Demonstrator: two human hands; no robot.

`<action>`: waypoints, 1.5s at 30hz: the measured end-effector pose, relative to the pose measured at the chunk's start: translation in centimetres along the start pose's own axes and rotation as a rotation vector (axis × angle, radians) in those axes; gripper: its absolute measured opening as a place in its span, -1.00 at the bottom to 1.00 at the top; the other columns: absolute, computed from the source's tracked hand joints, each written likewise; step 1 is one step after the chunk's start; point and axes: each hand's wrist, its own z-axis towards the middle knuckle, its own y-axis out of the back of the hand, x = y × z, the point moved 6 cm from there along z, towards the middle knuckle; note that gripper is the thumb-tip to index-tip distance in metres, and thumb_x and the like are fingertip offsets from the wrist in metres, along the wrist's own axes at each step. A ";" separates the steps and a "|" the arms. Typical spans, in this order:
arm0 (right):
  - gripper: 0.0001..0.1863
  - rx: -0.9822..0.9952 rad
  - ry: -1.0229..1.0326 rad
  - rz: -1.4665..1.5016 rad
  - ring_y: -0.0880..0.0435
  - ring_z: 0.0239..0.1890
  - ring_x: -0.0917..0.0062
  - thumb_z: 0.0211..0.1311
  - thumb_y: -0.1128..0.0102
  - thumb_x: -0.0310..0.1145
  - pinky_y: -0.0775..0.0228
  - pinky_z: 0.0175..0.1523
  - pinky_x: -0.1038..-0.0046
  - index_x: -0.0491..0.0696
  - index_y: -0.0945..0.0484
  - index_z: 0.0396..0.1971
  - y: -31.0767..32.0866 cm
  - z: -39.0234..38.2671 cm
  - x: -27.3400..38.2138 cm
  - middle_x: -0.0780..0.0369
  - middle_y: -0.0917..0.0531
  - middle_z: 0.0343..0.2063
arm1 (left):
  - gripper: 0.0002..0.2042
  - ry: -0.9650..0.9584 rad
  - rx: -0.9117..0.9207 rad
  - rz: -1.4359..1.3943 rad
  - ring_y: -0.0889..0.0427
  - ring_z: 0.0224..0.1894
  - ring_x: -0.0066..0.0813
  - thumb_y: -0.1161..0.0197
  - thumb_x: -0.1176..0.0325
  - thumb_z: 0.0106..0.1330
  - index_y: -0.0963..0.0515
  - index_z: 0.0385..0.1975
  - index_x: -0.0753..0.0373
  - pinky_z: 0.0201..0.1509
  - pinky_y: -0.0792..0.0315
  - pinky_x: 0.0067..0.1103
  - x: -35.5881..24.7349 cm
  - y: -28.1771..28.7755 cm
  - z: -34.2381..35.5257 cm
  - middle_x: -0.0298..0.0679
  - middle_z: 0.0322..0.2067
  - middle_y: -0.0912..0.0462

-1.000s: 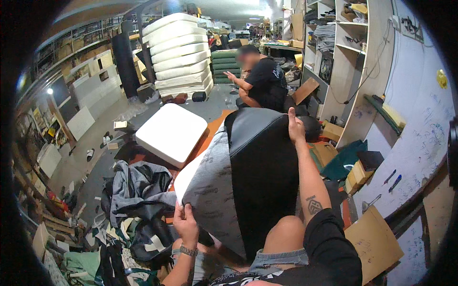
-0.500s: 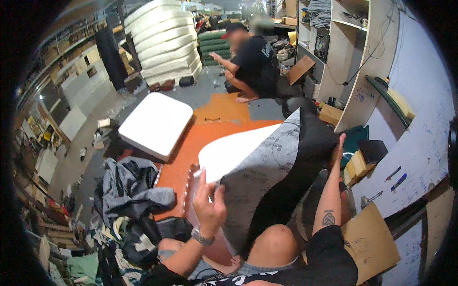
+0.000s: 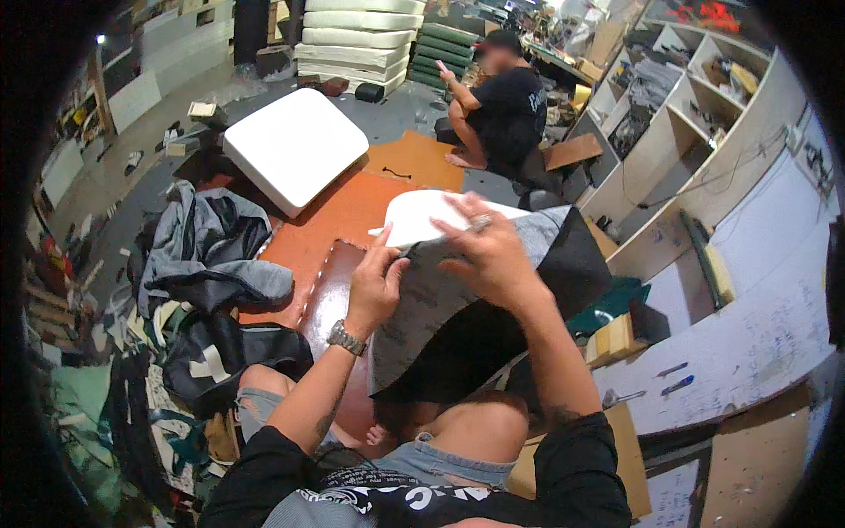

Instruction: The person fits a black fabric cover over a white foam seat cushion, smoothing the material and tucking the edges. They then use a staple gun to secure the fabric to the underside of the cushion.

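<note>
My left hand [image 3: 377, 273] grips the near edge of a grey-and-black cover [image 3: 449, 308], whose grey face carries faint printing. The cover lies over a white foam piece [image 3: 418, 211], which shows beyond my hands. My right hand [image 3: 475, 246], slightly blurred, has its fingers spread over the edge where cover and foam meet. A second white cushion [image 3: 290, 150] rests beyond on orange mats [image 3: 304, 242]. Crumpled grey and black fabric [image 3: 202, 246] and a black padded piece [image 3: 220, 361] lie left of my forearms.
A co-worker [image 3: 502, 123] crouches at back, holding a small object. Stacks of white cushions [image 3: 356, 40] and green pads [image 3: 440, 53] stand behind. Open shelving [image 3: 669, 132] lines the right, with foam blocks [image 3: 616, 339] nearby. Fabric scraps [image 3: 88, 414] lie at lower left.
My right hand has left the cover's far right edge and come inward beside my left hand. The cover now lies lower, with white foam showing beyond it. The view has tilted.
</note>
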 end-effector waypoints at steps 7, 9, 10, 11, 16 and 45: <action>-0.71 0.021 0.257 -0.145 -0.72 0.10 0.22 0.04 -0.43 -0.42 -0.61 0.16 0.20 0.08 -0.72 -0.17 -4.5 2.0 3.6 0.27 -0.74 0.05 | -0.75 0.019 -0.230 -0.051 -0.62 0.27 0.07 -0.36 0.55 0.26 -0.60 -0.08 0.43 0.32 -0.52 -0.30 0.8 -0.1 -4.7 0.13 0.47 -0.37; -0.72 0.051 0.287 -0.175 -0.73 0.07 0.20 0.02 -0.42 -0.45 -0.64 0.12 0.20 0.05 -0.72 -0.20 -4.6 1.7 3.3 0.25 -0.74 0.04 | -0.76 0.122 -0.304 -0.068 -0.59 0.31 0.08 -0.32 0.61 0.23 -0.57 -0.10 0.39 0.35 -0.50 -0.27 2.2 -0.5 -5.5 0.12 0.40 -0.48; -0.73 0.039 0.301 -0.183 -0.74 0.06 0.19 0.01 -0.41 -0.47 -0.66 0.09 0.20 0.04 -0.72 -0.22 -4.4 1.7 3.3 0.24 -0.74 0.04 | -0.78 0.057 -0.343 -0.055 -0.60 0.31 0.10 -0.31 0.61 0.24 -0.57 -0.12 0.37 0.35 -0.50 -0.25 2.1 -0.8 -5.6 0.12 0.38 -0.50; -0.70 0.058 0.328 -0.188 -0.74 0.05 0.19 0.02 -0.40 -0.50 -0.66 0.11 0.20 0.02 -0.72 -0.18 -4.4 1.7 3.4 0.23 -0.75 0.02 | -0.80 0.016 -0.377 -0.037 -0.60 0.30 0.11 -0.30 0.61 0.25 -0.57 -0.13 0.35 0.35 -0.49 -0.23 2.1 -1.1 -5.7 0.12 0.37 -0.51; -0.65 0.107 0.393 -0.197 -0.74 -0.04 0.27 0.02 -0.44 -0.52 -0.67 0.04 0.23 0.03 -0.74 -0.12 -4.7 2.5 3.7 0.25 -0.76 -0.09 | -0.84 0.008 -0.552 -0.083 -0.65 0.20 0.19 -0.27 0.62 0.30 -0.56 -0.16 0.29 0.28 -0.55 -0.18 2.5 -2.0 -5.7 0.05 0.11 -0.73; -0.12 0.595 -0.328 -0.402 -0.49 0.30 -0.20 0.24 -0.20 0.43 -0.31 0.31 -0.26 0.30 -0.42 0.49 -8.5 6.8 0.9 -0.19 -0.43 0.37 | -0.57 0.314 0.070 -0.720 -0.60 0.10 -0.55 0.02 -0.02 0.70 -0.59 0.23 0.14 0.13 -0.51 -0.47 11.8 -0.7 0.1 -0.40 0.09 -0.70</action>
